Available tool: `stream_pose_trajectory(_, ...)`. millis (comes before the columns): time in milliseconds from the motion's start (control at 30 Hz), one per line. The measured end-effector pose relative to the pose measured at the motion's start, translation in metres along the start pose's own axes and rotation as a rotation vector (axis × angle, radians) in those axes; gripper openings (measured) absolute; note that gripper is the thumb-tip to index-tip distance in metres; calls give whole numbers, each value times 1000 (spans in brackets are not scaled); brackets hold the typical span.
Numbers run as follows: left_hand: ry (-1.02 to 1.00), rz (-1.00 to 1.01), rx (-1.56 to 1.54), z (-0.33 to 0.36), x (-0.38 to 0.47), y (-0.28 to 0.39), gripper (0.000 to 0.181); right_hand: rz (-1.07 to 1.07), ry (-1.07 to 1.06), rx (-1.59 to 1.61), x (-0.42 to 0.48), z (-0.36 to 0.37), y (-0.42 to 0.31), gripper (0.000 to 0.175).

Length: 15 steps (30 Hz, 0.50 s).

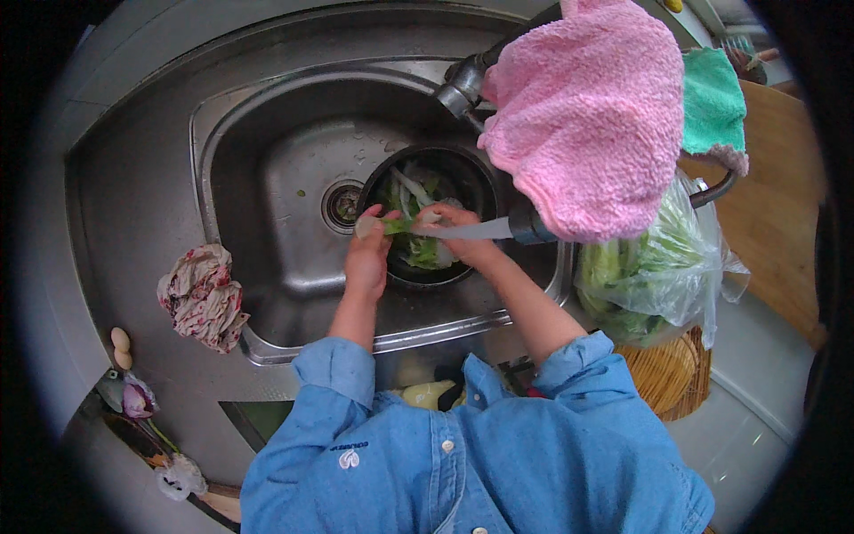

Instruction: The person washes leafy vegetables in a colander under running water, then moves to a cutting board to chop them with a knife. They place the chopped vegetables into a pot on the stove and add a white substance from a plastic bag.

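Note:
My left hand (367, 257) grips a leafy green vegetable (398, 226) by its pale stem end, above a dark round pot (477, 177) in the stainless steel sink (287, 200). My right hand (467, 240) is curled at the other end of the same piece, its fingertips partly hidden by the water. A stream of water (470, 230) runs from the faucet spout (528, 223) across my right hand. More greens with white stalks (410, 187) lie in the pot, below my hands.
A pink towel (587, 120) and a green cloth (712, 100) hang over the faucet. Right of the sink, a clear plastic bag of greens (650, 287) rests by a woven mat (660, 374). A crumpled cloth (203, 297), eggs (121, 347) and a purple flower (139, 399) lie left.

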State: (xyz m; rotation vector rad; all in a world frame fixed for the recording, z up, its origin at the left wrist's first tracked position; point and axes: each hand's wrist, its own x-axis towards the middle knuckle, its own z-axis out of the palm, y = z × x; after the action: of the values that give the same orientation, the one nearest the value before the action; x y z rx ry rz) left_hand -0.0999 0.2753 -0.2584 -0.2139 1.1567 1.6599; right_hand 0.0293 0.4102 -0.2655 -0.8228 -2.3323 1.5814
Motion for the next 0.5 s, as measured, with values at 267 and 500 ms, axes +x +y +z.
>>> stream_pose_trajectory(267, 139, 155, 357, 17, -3, 12, 35, 148, 120, -214, 3, -20, 30, 26)
stream_pose_trajectory(500, 96, -101, 226, 20, -1, 21, 41, 179, 99, -164, 12, -21, 8, 36)
